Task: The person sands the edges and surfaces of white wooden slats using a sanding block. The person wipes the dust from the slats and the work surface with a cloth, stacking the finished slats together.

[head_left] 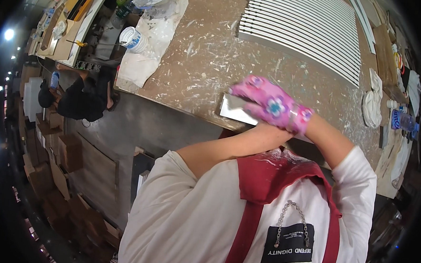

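White lettering stands upside down on the black rectangular patch [287, 247] on my shirt, below a silver chain [290, 205]; blue printing marks the white plastic tub [133, 40] on a pale stained sheet [140, 63] at left, and a blue label wraps the clear plastic bottle [405, 121] at far right. The flat white rectangular piece [240, 114] lies at the near edge of the paint-flecked brown desk [189, 78], its visible long edge slanting down toward my right, along that edge; its right part is hidden, so I cannot tell where it ends. My right hand [270, 103], in a pink flowered glove, is over it, fingers pointing left. A narrow gap parts fingers from thumb, but I cannot tell whether this grip holds anything. My left forearm [233, 144] passes beneath the right wrist, its hand hidden. Beyond lie parallel white strips [299, 33].
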The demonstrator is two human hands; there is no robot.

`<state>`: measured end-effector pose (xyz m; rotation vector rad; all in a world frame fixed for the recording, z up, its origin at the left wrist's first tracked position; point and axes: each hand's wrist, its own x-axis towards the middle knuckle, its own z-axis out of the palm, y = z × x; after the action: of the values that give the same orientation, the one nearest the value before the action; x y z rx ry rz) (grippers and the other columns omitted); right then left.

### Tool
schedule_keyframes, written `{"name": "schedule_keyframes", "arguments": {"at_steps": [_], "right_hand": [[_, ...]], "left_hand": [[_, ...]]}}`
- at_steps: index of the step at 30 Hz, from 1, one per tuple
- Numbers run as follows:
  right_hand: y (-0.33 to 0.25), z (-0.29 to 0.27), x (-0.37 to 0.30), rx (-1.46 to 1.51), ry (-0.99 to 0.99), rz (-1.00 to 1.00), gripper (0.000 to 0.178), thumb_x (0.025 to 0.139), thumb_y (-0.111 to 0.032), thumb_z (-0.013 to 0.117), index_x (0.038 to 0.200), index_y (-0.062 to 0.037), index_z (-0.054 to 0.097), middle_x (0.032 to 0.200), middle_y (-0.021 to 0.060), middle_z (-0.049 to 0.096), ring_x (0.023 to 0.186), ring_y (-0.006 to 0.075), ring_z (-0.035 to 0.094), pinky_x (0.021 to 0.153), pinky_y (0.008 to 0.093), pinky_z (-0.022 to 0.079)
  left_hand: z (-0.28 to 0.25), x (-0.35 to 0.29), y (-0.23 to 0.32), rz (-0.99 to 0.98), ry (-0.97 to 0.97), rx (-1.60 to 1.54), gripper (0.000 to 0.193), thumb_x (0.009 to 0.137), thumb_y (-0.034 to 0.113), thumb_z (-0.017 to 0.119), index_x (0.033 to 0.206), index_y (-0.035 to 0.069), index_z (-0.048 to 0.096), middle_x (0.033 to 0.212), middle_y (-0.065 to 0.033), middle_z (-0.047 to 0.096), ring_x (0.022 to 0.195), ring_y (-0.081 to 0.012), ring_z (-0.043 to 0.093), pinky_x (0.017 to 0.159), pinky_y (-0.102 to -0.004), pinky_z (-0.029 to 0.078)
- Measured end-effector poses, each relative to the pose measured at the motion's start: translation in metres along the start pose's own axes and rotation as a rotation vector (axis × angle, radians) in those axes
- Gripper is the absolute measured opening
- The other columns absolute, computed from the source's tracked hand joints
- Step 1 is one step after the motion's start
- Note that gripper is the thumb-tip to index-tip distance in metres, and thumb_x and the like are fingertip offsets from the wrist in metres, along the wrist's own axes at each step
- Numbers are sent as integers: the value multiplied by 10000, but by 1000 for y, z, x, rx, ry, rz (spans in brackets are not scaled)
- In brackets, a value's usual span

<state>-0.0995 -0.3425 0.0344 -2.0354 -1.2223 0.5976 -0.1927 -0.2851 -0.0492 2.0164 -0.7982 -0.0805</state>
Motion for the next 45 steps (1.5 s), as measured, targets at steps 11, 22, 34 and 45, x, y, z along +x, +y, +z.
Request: {"name": "schedule_keyframes", "arguments": {"at_steps": [11, 22, 34, 45], "right_hand": [[8, -26, 15, -43, 157, -87, 355, 847, -222, 575, 1163, -66, 536, 1048, 158, 549, 977, 310, 549, 867, 401, 459], [22, -17, 18, -58, 275, -56, 363, 835, -200, 562, 1177, -87, 519, 1081, 160, 524, 1012, 334, 527, 922, 411, 432], [33, -22, 10, -5, 525, -43, 502, 883, -409, 493, 1240, -56, 488, 1062, 180, 552, 1000, 330, 550, 918, 399, 437], [119, -61, -257, 959, 1375, 586, 481, 830, -206, 681, 1247, -40, 508, 1051, 46, 590, 908, 144, 577, 732, 294, 469]], "left_hand": [[-22, 23, 18, 18, -230, 531, 410, 777, 133, 553, 1177, 45, 550, 1127, -163, 584, 1012, -288, 589, 825, -383, 505], [-28, 26, 21, 119, -143, 602, 372, 736, 85, 545, 1099, 17, 587, 1064, -151, 611, 951, -280, 608, 853, -397, 479], [-30, 33, 22, -7, -403, 543, 492, 812, 252, 620, 1237, 35, 500, 1153, -137, 576, 1099, -261, 553, 926, -405, 435], [-102, 151, -52, -8, -80, 820, 798, 794, 405, 665, 1398, 19, 316, 1492, -153, 253, 1357, -359, 258, 1071, -499, 266]]}}
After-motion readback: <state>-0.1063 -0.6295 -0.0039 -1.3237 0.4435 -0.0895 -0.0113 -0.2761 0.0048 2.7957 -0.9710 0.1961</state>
